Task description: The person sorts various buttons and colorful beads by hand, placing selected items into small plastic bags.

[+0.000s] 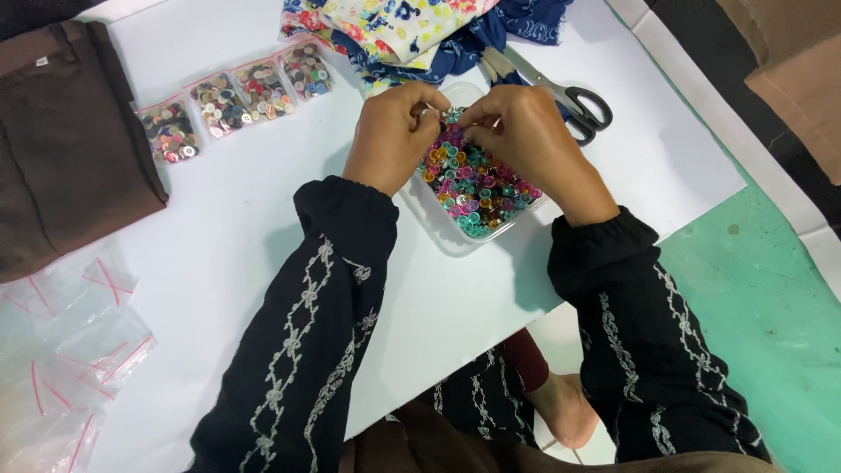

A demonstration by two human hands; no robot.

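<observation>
Single view, from my head, looking steeply down and forward over my forearms. Close: my left hand (391,136) and right hand (526,140) sit upper centre. White table (236,219) fills frame beyond and left of hands; green floor right of them. Far table edge cropped, perhaps just past hands.

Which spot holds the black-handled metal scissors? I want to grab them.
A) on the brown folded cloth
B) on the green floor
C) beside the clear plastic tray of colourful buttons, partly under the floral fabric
C: the black-handled metal scissors lie beside the clear plastic tray of colourful buttons, blades tucked under the floral fabric.
</observation>
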